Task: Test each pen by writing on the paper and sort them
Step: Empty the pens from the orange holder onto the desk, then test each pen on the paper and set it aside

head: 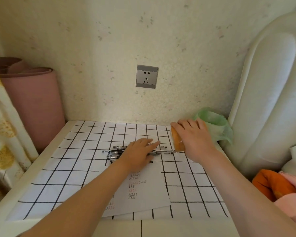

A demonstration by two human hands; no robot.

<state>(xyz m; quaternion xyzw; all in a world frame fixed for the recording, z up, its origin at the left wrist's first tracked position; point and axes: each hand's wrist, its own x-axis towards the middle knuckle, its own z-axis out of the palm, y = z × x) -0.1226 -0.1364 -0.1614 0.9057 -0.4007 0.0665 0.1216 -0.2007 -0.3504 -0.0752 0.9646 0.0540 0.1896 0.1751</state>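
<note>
Left hand [140, 152] flat on the pile of pens [115, 152], fingers [152, 144] straight and together, right hand [194, 135] curled round an orange object [177, 142], marked paper [143, 192] on the bench [61, 166]

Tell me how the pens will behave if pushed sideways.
The pens look round and slim, so they would probably roll or scatter on the smooth cover. They seem light and stiff; the left hand lying flat on them likely pins them.

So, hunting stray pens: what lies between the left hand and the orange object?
Head view: loose pens on the checked cover, between left hand and orange object.
</note>
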